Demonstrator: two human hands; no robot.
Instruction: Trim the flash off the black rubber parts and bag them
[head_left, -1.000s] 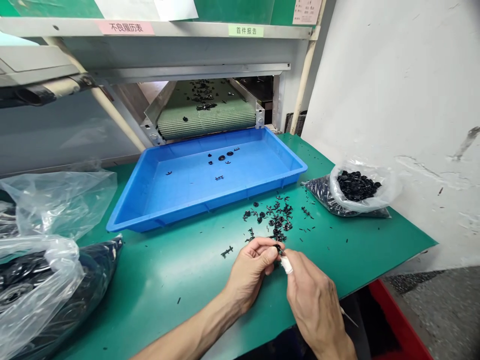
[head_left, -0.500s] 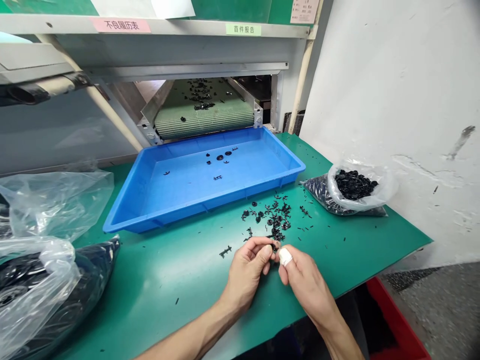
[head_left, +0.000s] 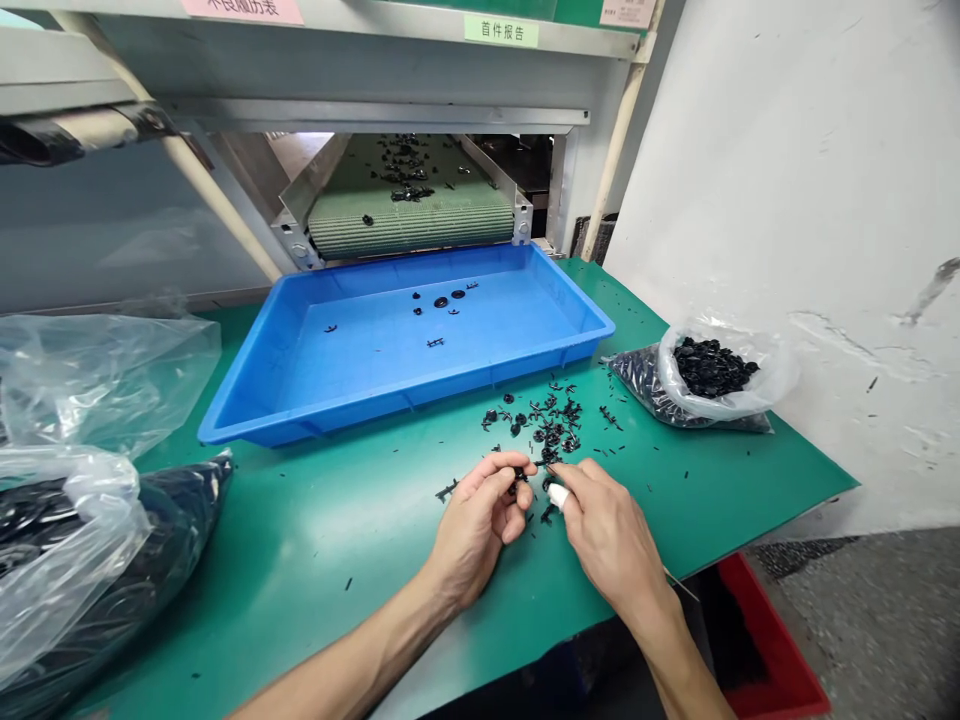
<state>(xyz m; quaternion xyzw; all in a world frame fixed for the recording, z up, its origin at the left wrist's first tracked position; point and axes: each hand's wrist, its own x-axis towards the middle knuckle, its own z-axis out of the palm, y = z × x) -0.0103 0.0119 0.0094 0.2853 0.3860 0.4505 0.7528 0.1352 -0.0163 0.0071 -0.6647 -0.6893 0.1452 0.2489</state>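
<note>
At the desk's (head_left: 300, 540) front edge, left hand (head_left: 472, 530) pinches a small black plastic part (head_left: 518, 475), though the fingers partly hide it. Right hand (head_left: 607, 530), fingers pressed together, one fingertip taped white, sits just beside it; any hold there cannot be told. Most parts lie in a loose heap (head_left: 541, 428) on the desk; few in the blue tray (head_left: 405, 395).

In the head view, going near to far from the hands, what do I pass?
Left hand and right hand, then scattered black plastic parts, blue plastic tray, green conveyor belt.
</note>
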